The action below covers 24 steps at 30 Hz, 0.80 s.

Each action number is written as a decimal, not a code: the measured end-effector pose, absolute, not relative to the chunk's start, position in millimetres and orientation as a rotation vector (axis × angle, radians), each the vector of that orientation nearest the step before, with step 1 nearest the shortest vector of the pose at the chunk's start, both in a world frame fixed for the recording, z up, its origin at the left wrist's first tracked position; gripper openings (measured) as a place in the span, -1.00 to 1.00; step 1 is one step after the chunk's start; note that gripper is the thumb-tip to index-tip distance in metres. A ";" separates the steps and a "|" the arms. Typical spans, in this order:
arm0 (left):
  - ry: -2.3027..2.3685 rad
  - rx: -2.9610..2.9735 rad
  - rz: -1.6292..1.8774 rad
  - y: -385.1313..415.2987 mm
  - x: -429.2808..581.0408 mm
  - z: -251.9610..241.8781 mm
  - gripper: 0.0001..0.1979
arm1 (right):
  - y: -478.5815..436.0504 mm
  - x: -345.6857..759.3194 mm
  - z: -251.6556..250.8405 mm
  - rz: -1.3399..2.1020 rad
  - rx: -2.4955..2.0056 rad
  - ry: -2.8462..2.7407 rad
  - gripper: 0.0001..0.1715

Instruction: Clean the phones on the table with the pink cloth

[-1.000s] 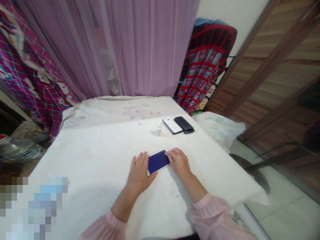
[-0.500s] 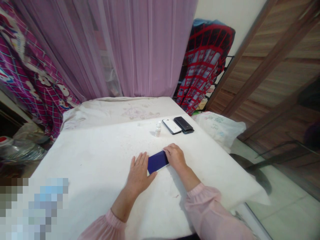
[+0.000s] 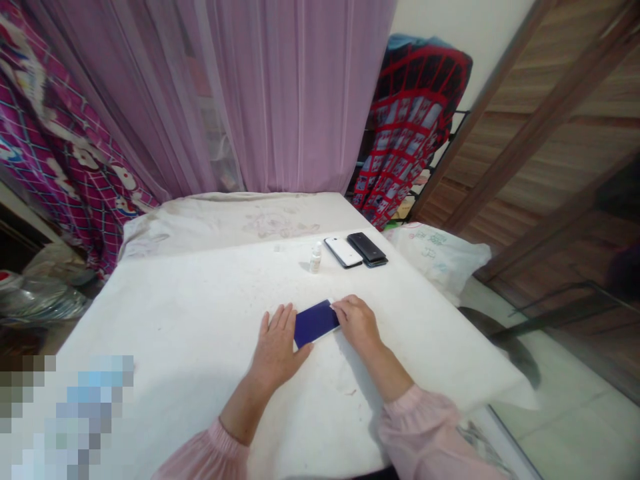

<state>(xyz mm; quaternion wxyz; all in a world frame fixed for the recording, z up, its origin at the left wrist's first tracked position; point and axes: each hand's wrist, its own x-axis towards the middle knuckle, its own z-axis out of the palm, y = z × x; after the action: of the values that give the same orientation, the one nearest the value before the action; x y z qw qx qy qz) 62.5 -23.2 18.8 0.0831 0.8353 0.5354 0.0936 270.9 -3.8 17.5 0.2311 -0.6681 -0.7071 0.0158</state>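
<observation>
A flat phone-like rectangle with a dark blue face (image 3: 315, 323) lies on the white-covered table (image 3: 200, 313). Along its left end rests my left hand (image 3: 277, 347), fingers spread, thumb at the near left corner. My right hand (image 3: 359, 323) is at the right end, its fingertips pinched together at the far right corner. Whether they grip the edge or something thin there is too small to tell. Beyond the hands stands a small white bottle (image 3: 315, 258). To its right lie a white phone (image 3: 343, 252) and a black wallet-like case (image 3: 367, 249).
A pixelated patch (image 3: 80, 413) covers the near left corner. A white plastic bag (image 3: 435, 257) is beside the table's right edge. Purple curtains (image 3: 295, 93) hang behind the far edge. A large clear bottle (image 3: 40, 297) is off to the left.
My right hand has shifted slightly right and toward me, uncovering more of the blue rectangle's far right corner. My left hand stays nearly in place.
</observation>
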 end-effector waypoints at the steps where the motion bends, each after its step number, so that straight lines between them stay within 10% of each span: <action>1: 1.601 2.496 0.280 -23.3 62.4 18.9 -0.32 | 4.3 267.2 20.3 0.044 -1.846 -1.951 -0.75; 24: 1.596 2.516 0.347 -24.4 61.9 15.4 -0.34 | -42.5 233.3 17.5 0.107 -1.492 -2.040 -0.77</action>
<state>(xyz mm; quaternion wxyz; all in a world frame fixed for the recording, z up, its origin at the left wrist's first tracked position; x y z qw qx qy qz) 61.9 -24.4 15.4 0.0711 0.8367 0.5307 0.1153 233.3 -42.5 17.5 0.3010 -0.5625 -0.7690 0.0404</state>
